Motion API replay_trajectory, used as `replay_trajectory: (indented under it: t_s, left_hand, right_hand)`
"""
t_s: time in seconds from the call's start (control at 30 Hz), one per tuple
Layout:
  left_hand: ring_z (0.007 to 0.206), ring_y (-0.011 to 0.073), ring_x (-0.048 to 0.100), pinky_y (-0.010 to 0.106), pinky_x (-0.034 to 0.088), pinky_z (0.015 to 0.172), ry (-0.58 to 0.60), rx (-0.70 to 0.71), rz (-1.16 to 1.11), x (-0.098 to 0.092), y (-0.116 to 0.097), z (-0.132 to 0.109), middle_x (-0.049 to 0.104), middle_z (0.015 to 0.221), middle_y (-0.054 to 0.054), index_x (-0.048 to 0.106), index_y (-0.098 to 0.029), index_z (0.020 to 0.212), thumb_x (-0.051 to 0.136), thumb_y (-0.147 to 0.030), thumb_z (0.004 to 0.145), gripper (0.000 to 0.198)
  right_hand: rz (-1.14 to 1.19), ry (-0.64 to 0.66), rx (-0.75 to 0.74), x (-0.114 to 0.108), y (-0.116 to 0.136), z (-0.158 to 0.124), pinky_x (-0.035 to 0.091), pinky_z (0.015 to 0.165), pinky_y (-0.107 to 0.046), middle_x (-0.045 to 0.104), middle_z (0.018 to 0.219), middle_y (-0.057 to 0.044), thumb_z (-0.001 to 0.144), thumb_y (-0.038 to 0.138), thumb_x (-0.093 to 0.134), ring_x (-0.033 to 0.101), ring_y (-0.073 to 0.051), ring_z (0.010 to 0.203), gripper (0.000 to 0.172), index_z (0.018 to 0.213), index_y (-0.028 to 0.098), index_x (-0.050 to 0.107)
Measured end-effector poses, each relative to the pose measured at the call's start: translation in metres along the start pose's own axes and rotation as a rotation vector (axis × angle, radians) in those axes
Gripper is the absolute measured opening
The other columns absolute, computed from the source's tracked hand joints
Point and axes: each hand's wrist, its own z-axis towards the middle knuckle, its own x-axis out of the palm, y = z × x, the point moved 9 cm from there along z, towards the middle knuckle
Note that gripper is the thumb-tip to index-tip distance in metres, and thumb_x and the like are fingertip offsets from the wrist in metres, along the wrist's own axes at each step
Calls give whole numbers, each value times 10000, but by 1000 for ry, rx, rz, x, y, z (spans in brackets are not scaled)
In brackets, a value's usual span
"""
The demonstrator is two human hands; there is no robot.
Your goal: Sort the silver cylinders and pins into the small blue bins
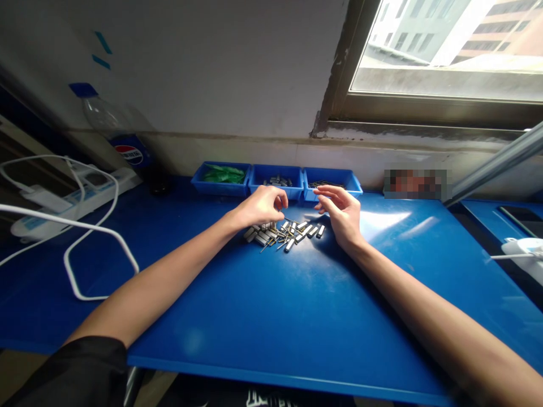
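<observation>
A loose pile of small silver pieces with dark ends, mixed with thin brass-coloured pins (289, 245), lies on the blue table. Over the left side of this pile is my left hand (261, 204), its fingers bent and drawn together at the tips; whatever they pinch is too small to make out. My right hand (344, 217) hovers to the right of the pile, in front of the right blue bin (354, 182). Its fingers are loosely curved with a gap to the thumb, and I see nothing held in it.
Along the wall stand a blue bin (199, 183) of green pieces, a middle bin (254, 189) of small grey parts, and the right bin with thin dark pieces. A cola bottle (131, 150), power strip (25, 226) and white cable (123, 246) occupy the left.
</observation>
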Motion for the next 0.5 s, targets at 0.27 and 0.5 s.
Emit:
replay_trajectory:
  t_s: [0.27,0.5]
  left_hand:
    - [847,212,766,287,602,789,-144,6,-334,-26,-11,1,806,864,79,796,-130,858,767,-206,731,151]
    - [814,215,773,331,614,804,-126,-56,-638,-21,-13,-2,803,838,100,776,-102,883,868,-336,740,290]
  right_hand:
    - [-10,99,48,12,3,-2,589,683,-346,788,903,-39,840,427,766,694,-173,684,244,994,238,750]
    - [18,303,98,33,7,-10,628,770,-370,806,914,-33,796,479,844,751,-205,802,373,1077,247,765]
